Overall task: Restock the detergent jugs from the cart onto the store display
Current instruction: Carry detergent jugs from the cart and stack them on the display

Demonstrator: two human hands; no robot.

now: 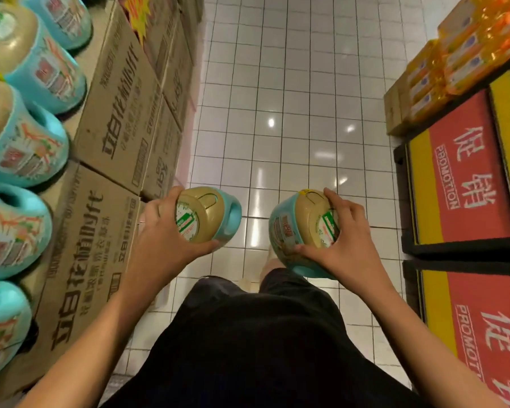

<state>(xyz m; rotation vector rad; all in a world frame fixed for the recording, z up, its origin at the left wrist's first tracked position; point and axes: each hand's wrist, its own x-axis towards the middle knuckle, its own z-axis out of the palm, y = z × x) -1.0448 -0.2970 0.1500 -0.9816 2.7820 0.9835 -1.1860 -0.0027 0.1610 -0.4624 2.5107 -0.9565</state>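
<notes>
Tiled aisle floor underneath. 2 detergent jugs held over it: left jug clasped round its cap by left grip, right jug by right grip. Gripped from above, likely for upright setting beside display jugs on cartons.

The display jugs are cut by the left edge, their labels blurred.
</notes>
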